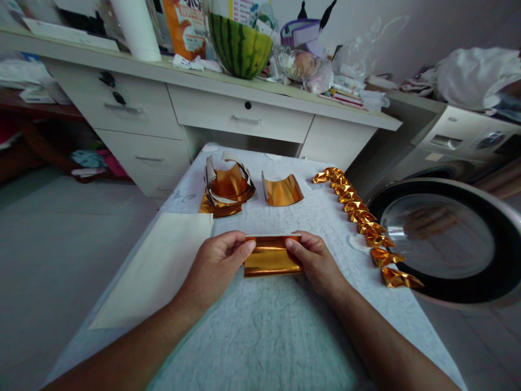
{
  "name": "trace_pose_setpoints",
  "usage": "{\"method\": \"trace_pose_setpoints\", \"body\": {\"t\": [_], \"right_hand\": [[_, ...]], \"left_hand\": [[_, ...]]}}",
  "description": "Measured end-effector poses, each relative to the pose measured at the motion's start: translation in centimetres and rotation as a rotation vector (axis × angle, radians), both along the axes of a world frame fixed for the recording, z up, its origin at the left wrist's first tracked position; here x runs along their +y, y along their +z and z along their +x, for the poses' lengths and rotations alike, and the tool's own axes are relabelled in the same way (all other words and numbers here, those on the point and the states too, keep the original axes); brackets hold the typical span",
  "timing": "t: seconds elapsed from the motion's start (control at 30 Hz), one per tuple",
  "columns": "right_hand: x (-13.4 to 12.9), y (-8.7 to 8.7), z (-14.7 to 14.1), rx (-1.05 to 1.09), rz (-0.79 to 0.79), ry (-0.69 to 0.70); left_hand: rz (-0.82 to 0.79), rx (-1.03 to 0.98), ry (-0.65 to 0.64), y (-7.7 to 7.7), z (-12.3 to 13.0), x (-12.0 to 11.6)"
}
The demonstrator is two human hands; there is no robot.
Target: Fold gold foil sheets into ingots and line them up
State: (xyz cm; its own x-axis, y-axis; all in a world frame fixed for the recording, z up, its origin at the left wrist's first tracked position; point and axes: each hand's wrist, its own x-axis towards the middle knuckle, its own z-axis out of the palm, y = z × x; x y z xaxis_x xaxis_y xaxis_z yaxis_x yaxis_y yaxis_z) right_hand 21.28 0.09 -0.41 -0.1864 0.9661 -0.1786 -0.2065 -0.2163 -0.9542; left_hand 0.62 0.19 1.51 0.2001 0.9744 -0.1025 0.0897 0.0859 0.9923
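Observation:
A sheet of gold foil paper (273, 259) is stretched between my two hands above the cloth-covered table. My left hand (220, 263) pinches its upper left corner, thumb on top. At the upper right corner my right hand (316, 262) grips it the same way. The far edge shows a thin pale strip, as if folded or curled. Beyond it lies a single curved gold sheet (283, 191). To its left sits a curled stack of gold sheets (228, 187). Folded gold paper pieces (360, 214) form a long row along the right side.
Pale paper (158, 266) lies on the table's left side. Behind stands a white desk with drawers (244, 114), bearing a cut watermelon (239, 46), plastic bags and a paper roll (138, 32). A washing machine's open round door (443, 239) reaches near the table's right edge.

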Motion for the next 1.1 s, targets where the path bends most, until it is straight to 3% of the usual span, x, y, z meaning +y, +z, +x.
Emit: {"method": "trace_pose_setpoints", "body": {"t": [0.53, 1.1], "right_hand": [[-0.09, 0.61, -0.16, -0.026, -0.024, -0.003], [-0.06, 0.03, 0.08, -0.089, 0.018, 0.011]], "left_hand": [[0.030, 0.028, -0.011, -0.13, -0.13, 0.07], [0.046, 0.046, -0.018, -0.34, -0.23, 0.10]]}}
